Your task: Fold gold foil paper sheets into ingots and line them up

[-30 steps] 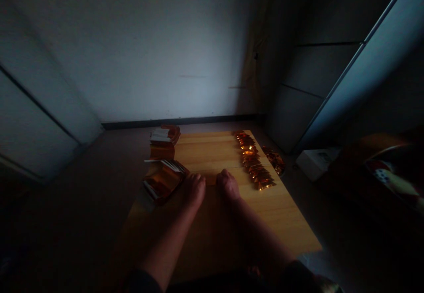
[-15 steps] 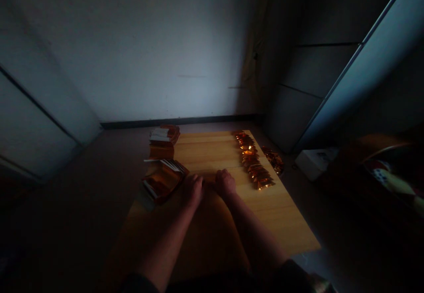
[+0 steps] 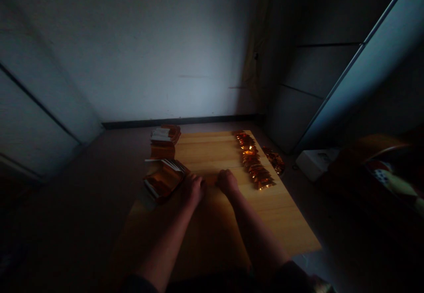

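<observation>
Near the middle of the wooden table, my left hand [image 3: 193, 188] has its fingers curled down, beside a stack of copper-coloured foil paper [image 3: 163, 180]. A short distance to its right, my right hand [image 3: 228, 181] is closed, knuckles up. Between the two hands lies a small brownish strip that looks like foil paper [image 3: 210, 179]; it is dim and its ends disappear under my fingers. Along the right side of the table runs a row of folded shiny foil pieces [image 3: 253, 160], apart from my right hand.
A second stack of foil paper [image 3: 165, 135] sits at the table's [image 3: 288, 222] far left corner. More shiny foil [image 3: 274, 160] lies beyond the right edge, near a white box [image 3: 316, 162] on the floor. A wall [image 3: 172, 63] stands behind.
My right hand has moved slightly right, widening the gap between my hands. The brownish strip shows more between them. The stacks and the folded row stay put.
</observation>
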`<state>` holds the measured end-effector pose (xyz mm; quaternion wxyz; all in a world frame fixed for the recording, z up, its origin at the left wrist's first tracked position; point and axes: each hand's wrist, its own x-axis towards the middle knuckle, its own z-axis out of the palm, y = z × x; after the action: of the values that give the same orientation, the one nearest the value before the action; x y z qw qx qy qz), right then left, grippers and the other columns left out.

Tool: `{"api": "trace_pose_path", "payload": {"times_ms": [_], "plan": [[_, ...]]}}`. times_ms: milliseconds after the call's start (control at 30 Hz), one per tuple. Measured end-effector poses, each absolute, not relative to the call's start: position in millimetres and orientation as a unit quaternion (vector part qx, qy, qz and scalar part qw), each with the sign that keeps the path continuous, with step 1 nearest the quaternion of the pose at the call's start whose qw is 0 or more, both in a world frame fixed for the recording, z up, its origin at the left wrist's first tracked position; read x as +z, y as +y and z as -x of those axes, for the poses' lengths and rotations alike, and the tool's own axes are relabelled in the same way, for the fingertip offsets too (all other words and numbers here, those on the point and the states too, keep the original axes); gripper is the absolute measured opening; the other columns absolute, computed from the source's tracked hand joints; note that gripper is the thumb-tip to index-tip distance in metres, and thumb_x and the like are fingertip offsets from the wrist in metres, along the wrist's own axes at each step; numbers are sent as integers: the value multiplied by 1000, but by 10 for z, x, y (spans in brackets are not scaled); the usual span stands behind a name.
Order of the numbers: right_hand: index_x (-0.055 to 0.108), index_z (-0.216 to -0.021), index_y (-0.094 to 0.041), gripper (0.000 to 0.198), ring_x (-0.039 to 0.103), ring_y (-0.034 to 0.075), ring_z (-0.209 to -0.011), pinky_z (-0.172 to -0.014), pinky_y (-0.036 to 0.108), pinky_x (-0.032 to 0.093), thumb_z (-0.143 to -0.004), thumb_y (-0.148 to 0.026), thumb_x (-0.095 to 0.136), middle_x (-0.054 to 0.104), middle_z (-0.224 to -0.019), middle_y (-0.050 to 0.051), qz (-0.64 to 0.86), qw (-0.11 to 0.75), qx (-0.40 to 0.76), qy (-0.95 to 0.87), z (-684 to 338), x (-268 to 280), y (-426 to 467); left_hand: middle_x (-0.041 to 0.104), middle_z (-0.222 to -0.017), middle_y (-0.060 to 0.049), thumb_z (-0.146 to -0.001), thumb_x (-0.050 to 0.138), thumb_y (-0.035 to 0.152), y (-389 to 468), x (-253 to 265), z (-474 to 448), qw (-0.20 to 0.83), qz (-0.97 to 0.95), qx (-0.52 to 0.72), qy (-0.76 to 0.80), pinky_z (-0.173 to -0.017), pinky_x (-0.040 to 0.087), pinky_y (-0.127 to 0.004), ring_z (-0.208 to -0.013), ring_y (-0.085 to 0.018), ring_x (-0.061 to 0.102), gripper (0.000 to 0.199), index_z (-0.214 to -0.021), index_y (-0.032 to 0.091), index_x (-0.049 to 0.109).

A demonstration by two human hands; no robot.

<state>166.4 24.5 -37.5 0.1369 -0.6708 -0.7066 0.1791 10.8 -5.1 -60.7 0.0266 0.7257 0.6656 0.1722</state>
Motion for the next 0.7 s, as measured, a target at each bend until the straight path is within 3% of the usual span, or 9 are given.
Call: {"api": "trace_pose_path", "payload": {"times_ms": [400,700], "plan": [[70,-83,-16,24,61,14,-79,-65,19,40,-72,-3,53,70,-87,6,655,155,215,-708,-1858,-358,311,61,-92,-6,-84,46,12,-76,-588,-69,50,-731,161,661,-82,42,-28,-94,-18,54,28,-97,21,69],[64,-105,-18,36,59,16,-81,-69,23,42,-73,-8,53,61,-105,10,638,116,151,-746,-1849,-482,329,62,-94,-7,-85,47,19,-99,-611,-74,26,-735,171,655,-82,42,-32,-94,-21,54,23,-97,21,67]]}}
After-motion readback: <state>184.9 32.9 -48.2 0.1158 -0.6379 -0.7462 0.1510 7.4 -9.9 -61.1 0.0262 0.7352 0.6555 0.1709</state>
